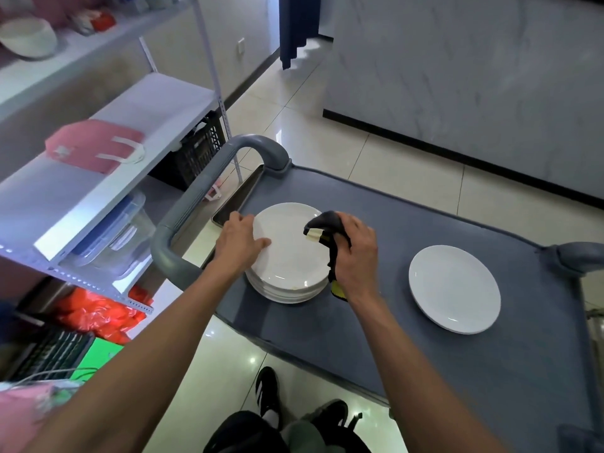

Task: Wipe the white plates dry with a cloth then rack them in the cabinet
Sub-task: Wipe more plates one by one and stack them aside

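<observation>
Bare tabletop between plate stack and single plate; beyond stack too; grey handle and tray crowd stack's left.

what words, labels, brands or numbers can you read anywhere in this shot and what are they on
No text can be read anywhere in this view.
Tag on the dark cloth held in the right hand: pale patch, nothing legible.
Red packets on the top shelf: too blurred to read.
Pink bag on the shelf: no print visible.
The plate stack under the left hand and the single plate are plain white.
</observation>
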Tool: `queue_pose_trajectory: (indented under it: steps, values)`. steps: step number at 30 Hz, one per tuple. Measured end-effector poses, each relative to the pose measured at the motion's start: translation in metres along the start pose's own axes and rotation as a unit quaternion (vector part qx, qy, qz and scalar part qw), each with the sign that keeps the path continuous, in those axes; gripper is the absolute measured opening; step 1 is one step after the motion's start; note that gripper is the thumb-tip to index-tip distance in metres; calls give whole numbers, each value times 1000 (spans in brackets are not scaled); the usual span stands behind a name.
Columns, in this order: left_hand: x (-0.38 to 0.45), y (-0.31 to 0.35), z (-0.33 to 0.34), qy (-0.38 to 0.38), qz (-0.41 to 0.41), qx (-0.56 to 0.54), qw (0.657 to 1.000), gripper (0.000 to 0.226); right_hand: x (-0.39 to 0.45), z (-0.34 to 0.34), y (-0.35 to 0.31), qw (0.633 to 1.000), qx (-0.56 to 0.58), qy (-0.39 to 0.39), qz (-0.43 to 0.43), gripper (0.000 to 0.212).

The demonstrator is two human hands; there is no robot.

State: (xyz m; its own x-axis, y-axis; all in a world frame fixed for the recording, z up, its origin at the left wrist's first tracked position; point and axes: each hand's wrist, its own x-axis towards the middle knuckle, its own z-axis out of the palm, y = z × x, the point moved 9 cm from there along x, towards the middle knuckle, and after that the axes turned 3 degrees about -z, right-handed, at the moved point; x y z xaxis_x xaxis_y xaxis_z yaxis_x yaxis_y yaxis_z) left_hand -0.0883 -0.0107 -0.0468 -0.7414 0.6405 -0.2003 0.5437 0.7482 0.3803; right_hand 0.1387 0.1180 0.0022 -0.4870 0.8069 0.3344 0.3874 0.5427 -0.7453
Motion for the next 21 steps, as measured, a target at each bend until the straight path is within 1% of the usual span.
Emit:
queue_pose_trajectory:
  steps: [5,12,16,19,21]
  values:
    - [5,-4,-2,-2,-28,-46,999,65,-5,5,3,1000,-4,-3,7,40]
    - [13,-13,-2,-24,-77,-81,993,66,-9,13,8,1000,-12,-7,21,40]
    - [12,-17,0,-41,-97,-96,990,59,-10,17,8,1000,-14,-8,26,40]
    - [13,-14,-2,-47,-86,-102,990,47,-9,18,5,1000,-13,-4,23,40]
    - [16,-13,-4,-48,-75,-103,991,44,-9,18,2,1000,-18,-6,20,40]
